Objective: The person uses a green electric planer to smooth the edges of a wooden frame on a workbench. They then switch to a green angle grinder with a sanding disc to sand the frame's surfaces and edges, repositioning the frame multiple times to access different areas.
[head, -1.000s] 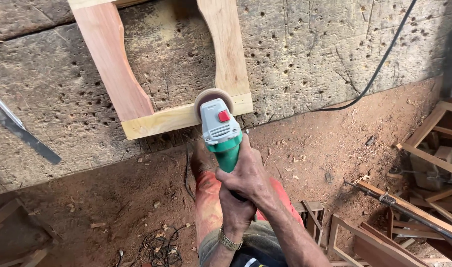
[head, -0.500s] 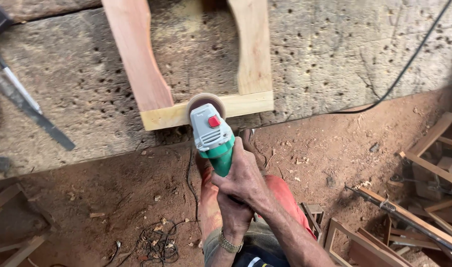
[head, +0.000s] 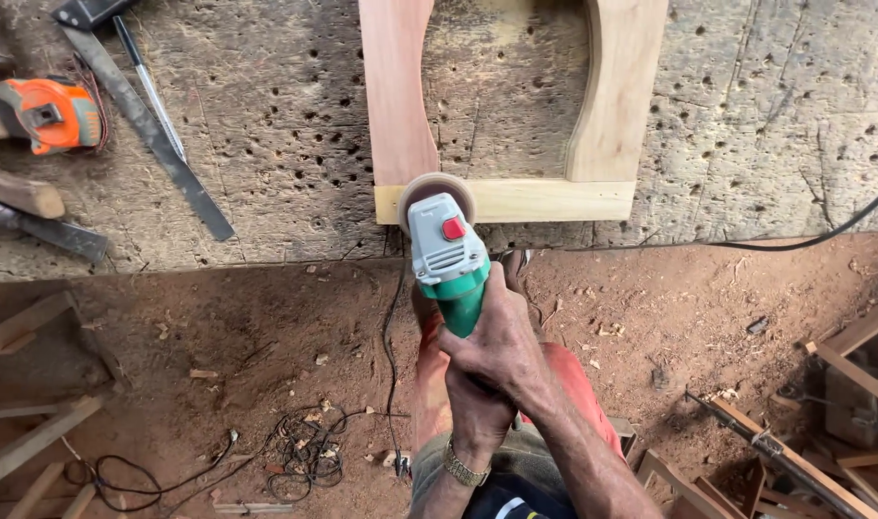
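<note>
Pitted surface (head: 266,144) carries wooden frame (head: 516,197). Sanding step: green grinder (head: 448,255), disc on frame's near left corner. Right hand (head: 496,341) and left hand (head: 477,408) both clamped around grinder body. Next likely needs steady travel along the rail.

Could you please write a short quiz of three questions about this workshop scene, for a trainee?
1. True or false: both hands grip the green grinder.
2. The sanding disc touches which corner of the wooden frame? A) near left B) near right C) far left
3. Which colour is the tool at the bench's far left?

Key: 1. True: right hand in front, left hand behind. 2. A. 3. Orange.
</note>
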